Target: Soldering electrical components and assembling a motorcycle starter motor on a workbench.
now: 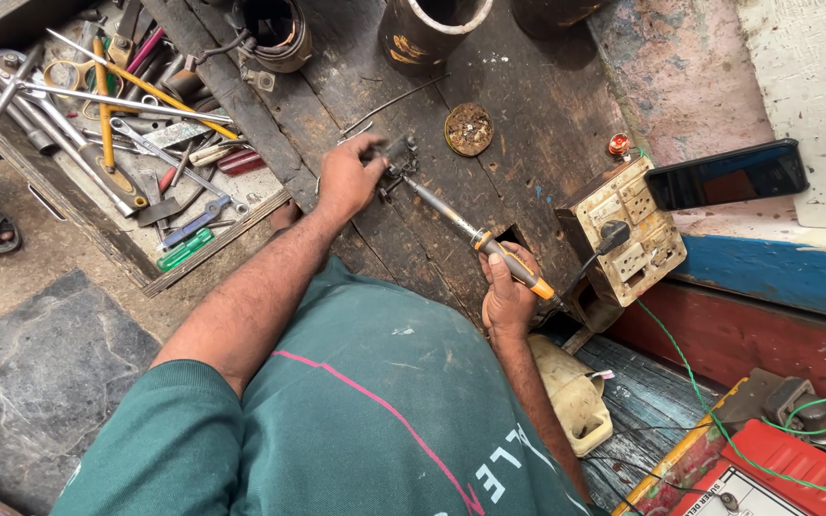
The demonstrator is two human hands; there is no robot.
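Soldering iron (470,229) in right hand (509,291), tip beside left hand (346,177).

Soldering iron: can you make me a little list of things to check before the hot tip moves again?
1. Right hand grips the soldering iron by its orange and black handle, away from the metal shaft: ok.
2. Tip rests on the small metal part: ok.
3. Left hand holds that part steady, with fingers very close to the tip: not ok.
4. Black plug sits in the socket box: ok.
5. Iron hot enough: cannot tell.
6. Green wire lies clear of the iron: ok.
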